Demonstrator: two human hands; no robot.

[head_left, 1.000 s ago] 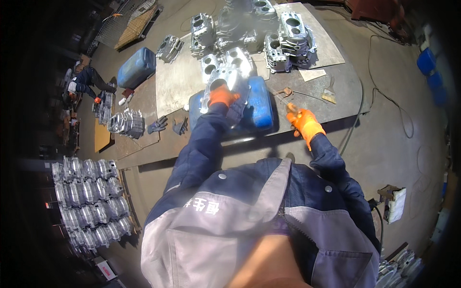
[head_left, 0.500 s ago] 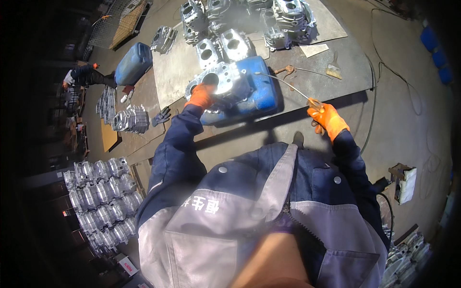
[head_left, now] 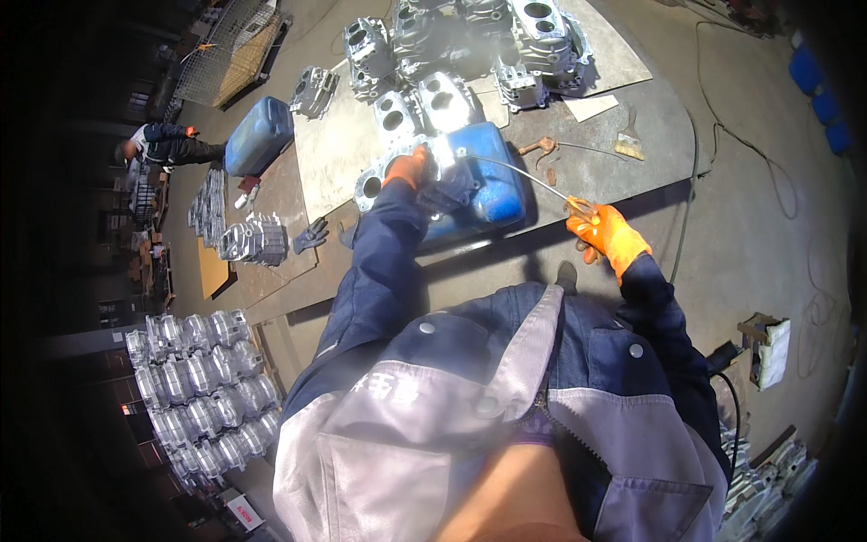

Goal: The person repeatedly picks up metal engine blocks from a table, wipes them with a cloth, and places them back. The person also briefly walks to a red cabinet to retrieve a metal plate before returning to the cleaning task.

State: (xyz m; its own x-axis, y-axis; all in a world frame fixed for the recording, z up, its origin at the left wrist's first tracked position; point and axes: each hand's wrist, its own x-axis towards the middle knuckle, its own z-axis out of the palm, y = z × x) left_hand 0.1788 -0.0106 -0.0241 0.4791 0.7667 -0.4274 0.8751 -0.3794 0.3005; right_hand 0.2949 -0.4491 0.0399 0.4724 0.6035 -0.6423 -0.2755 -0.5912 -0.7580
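Observation:
A silvery metal casting (head_left: 437, 183) with round bores lies on a blue plastic jerrycan (head_left: 498, 181) at the table's near edge. My left hand (head_left: 406, 166), in an orange glove, is closed on the casting at its upper face beside a bore; some fingertips are hidden. Off to the right, my orange-gloved right hand (head_left: 611, 240) is wrapped round the handle of an air blow gun (head_left: 582, 210). Its long, thin, bent nozzle reaches left over the jerrycan, the tip close to the casting's right side.
More castings (head_left: 449, 102) stand behind on the metal-topped table (head_left: 664, 135). A paintbrush (head_left: 629, 143) and a copper-coloured tool (head_left: 539, 145) lie to the right. At left are a grey glove (head_left: 310, 236), another blue jerrycan (head_left: 259, 135), stacked castings (head_left: 203, 379) and a co-worker (head_left: 172, 144).
My left hand has shifted right, and the casting beneath it has turned. The blow gun's nozzle tip has come nearer the casting. The whole view has also shifted slightly.

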